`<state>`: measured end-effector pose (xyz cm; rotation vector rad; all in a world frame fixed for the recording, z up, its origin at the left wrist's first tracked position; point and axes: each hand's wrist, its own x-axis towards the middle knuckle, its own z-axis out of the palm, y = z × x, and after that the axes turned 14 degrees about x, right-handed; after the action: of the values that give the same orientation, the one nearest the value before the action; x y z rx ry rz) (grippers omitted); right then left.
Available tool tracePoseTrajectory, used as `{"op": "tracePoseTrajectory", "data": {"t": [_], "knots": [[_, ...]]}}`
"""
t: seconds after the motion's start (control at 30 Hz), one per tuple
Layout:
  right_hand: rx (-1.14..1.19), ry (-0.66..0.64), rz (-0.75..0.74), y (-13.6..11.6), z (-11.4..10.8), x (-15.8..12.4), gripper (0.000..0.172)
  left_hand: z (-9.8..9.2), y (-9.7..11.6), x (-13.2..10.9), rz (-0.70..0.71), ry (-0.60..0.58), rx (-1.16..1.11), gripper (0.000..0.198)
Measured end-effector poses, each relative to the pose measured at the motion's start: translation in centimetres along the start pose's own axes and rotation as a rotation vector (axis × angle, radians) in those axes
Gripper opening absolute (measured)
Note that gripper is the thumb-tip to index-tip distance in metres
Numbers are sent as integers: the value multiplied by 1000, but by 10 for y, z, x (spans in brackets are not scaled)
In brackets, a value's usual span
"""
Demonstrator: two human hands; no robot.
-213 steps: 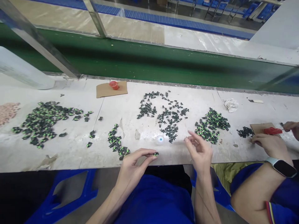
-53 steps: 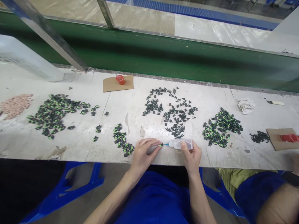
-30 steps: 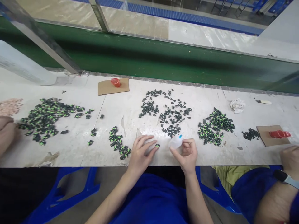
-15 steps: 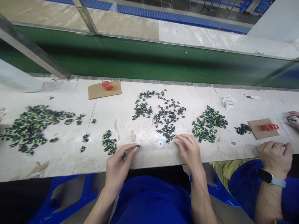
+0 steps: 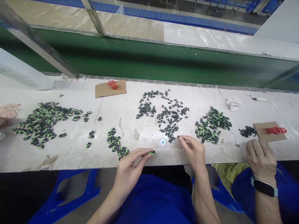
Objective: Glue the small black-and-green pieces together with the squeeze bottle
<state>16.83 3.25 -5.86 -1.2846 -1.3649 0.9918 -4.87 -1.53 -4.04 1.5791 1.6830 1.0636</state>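
My left hand point(image 5: 132, 163) pinches a small black-and-green part point(image 5: 152, 152) between thumb and fingertips, above the front of the white table. In the fingertips of my right hand point(image 5: 193, 151) is a small black piece point(image 5: 178, 137), at the near edge of a spread of loose slim black pieces point(image 5: 169, 115). To the left of my left hand lies a small cluster of black-and-green parts point(image 5: 114, 140). Just right of my right hand is a heap of black-and-green pieces point(image 5: 211, 126).
A larger pile of black-and-green parts point(image 5: 44, 121) covers the left side. Red cups point(image 5: 113, 84) rest on cardboard point(image 5: 100, 91) at the back and right. A co-worker's hand point(image 5: 260, 158) is at the right, near a small black pile point(image 5: 247, 131). Crumpled paper point(image 5: 233, 103) lies behind.
My left hand has moved right with its black-and-green part. My right hand has closed on a small black piece from the spread. The co-worker's wrist has shifted left.
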Motion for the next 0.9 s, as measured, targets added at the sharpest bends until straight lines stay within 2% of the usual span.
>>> {"op": "tracePoseTrajectory", "data": {"t": [0.1, 0.23, 0.33, 0.57, 0.9], "knots": [[219, -39, 118, -17, 8, -25, 18, 2, 6, 1, 62, -57, -9, 12], [262, -175, 101, -31, 25, -43, 15, 6, 8, 0, 91, -91, -17, 14], [235, -199, 53, -32, 30, -43, 16, 6, 9, -1, 95, -125, 0, 15], [121, -294, -107, -30, 26, -36, 20, 3, 9, 0, 143, -201, -7, 18], [-13, -318, -283, -31, 30, -36, 24, 7, 2, -1, 18, -236, -36, 14]]}}
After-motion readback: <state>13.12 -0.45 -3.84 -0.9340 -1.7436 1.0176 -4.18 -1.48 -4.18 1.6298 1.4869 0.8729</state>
